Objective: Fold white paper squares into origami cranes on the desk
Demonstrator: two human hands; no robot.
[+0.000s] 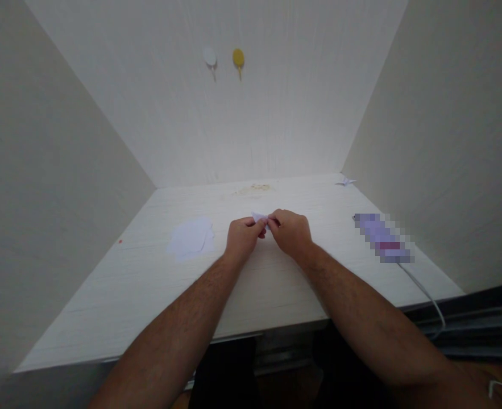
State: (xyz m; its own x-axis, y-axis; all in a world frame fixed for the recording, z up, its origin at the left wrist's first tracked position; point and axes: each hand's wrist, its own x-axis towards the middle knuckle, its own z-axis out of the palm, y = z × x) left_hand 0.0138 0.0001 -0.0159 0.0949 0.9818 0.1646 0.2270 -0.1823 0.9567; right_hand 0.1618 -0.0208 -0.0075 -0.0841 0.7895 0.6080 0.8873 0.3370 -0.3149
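Between my two hands, above the middle of the white desk [259, 278], is a small piece of folded pale lilac paper [258, 216]. My left hand [245, 232] is closed, pinching the paper between thumb and fingers from the left. From the other side my right hand [289, 227] grips its right end, the fingertips meeting close to the left ones. Much of the paper is hidden behind the fingers, so its full shape cannot be made out. To the left lies a loose stack of pale paper sheets [189, 237].
A small folded paper figure [345, 182] sits in the far right corner. On the right lies a pixelated phone-like object [381, 237] with a white cable [423, 292] running over the desk edge. White [210, 56] and yellow [238, 57] hooks hang on the back wall.
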